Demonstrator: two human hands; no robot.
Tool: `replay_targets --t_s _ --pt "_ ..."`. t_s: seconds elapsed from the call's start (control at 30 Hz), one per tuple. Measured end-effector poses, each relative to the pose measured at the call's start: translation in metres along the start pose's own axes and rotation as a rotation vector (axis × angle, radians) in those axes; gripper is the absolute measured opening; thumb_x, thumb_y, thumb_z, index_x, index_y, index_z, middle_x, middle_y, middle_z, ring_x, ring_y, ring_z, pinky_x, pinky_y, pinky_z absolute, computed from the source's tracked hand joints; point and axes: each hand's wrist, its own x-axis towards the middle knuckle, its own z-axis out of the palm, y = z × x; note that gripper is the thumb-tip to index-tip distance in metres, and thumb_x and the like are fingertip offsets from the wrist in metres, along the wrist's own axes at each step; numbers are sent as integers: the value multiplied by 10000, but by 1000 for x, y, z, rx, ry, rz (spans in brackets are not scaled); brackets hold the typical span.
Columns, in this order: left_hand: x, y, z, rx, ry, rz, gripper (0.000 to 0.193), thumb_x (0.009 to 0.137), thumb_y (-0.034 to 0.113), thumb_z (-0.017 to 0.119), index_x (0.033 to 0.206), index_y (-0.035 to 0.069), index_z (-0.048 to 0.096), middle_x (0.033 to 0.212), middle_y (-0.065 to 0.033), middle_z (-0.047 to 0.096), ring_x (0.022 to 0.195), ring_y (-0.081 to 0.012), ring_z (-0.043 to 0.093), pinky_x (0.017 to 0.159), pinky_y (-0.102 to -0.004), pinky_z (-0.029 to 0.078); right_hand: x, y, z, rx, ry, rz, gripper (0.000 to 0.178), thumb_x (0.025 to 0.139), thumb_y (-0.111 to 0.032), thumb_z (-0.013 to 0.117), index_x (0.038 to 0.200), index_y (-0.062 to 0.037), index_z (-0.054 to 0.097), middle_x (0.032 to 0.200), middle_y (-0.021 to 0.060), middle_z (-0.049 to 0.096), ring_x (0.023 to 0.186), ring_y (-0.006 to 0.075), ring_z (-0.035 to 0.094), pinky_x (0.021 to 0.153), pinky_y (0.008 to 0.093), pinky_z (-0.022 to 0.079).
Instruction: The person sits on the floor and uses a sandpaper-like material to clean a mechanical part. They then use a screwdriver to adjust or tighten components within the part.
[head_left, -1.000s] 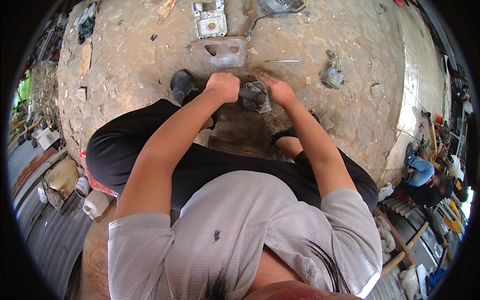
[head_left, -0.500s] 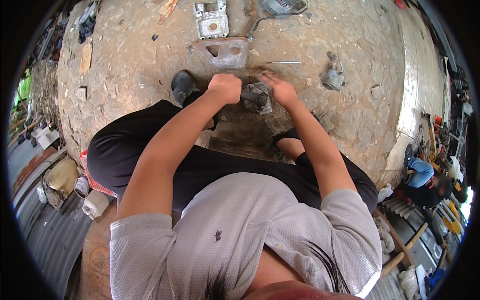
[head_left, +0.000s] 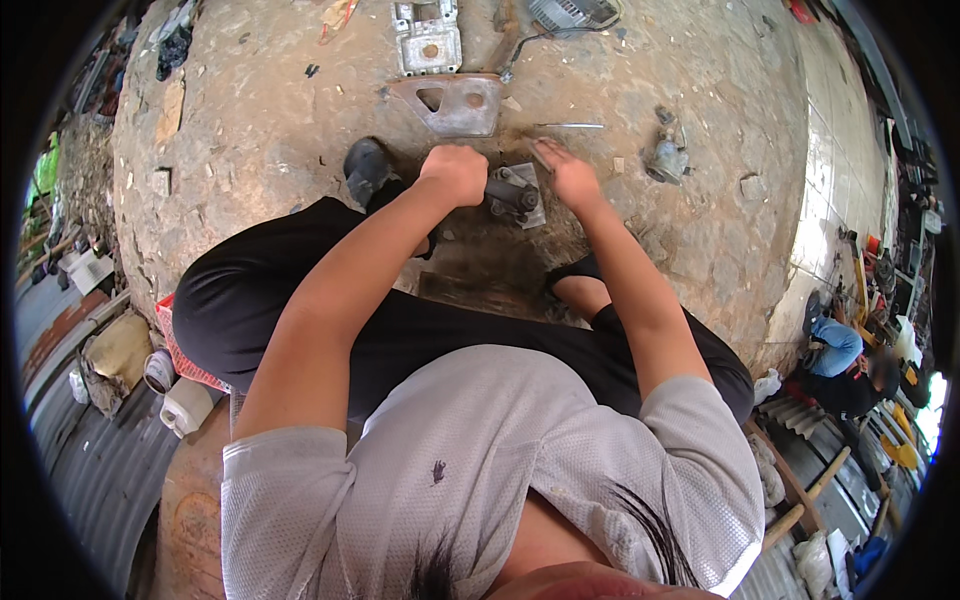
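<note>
In the middle of the floor, between my feet, my left hand (head_left: 456, 175) is closed around a dark, thick-barrelled piece (head_left: 508, 195) that sticks out to the right of the fist. I cannot tell its exact kind. Behind and beside it shows a light grey metal plate (head_left: 536, 208) with straight edges, lying at a slant. Just right of this plate is my right hand (head_left: 568, 178), fingers stretched toward the far left; a thin greyish edge shows by the fingertips, too small to name.
Beyond my hands lie a flat grey metal bracket (head_left: 455, 106), a cast metal housing (head_left: 428, 40), a thin rod (head_left: 570, 125) and a small metal part (head_left: 666, 160). A wire-fronted grey unit (head_left: 570, 14) lies farther off. Another person (head_left: 845, 375) sits at the far right.
My right hand has shifted slightly right, away from the dark piece. More of the grey metal plate shows, and it looks turned. My left fist has barely moved.
</note>
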Motion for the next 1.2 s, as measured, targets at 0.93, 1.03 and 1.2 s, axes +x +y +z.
replay_targets --t_s 0.93,1.03,1.2 --pt "-2 -2 -2 -1 -31 -14 315 863 184 670 1153 150 789 1142 -151 775 1108 -348 745 967 -461 599 13 -2 -9 -72 -472 493 660 896 -3 527 1499 -255 617 1398 140 686 1221 372 677 1048 470 555" --pt "-2 1 -5 7 -33 -8 318 861 181 667 1154 153 787 1143 -149 775 1109 -349 745 967 -462 599 -1 3 3 111 -106 -20 588 960 -83 534 1510 -278 606 1417 129 679 1240 352 676 1060 471 555" --pt "-1 -3 -3 -9 -33 -22 317 859 177 663 1150 158 789 1142 -142 776 1105 -351 745 963 -467 599 12 2 -2 -9 -330 254 603 927 -47 545 1497 -232 615 1448 132 658 1247 341 674 1065 453 551"
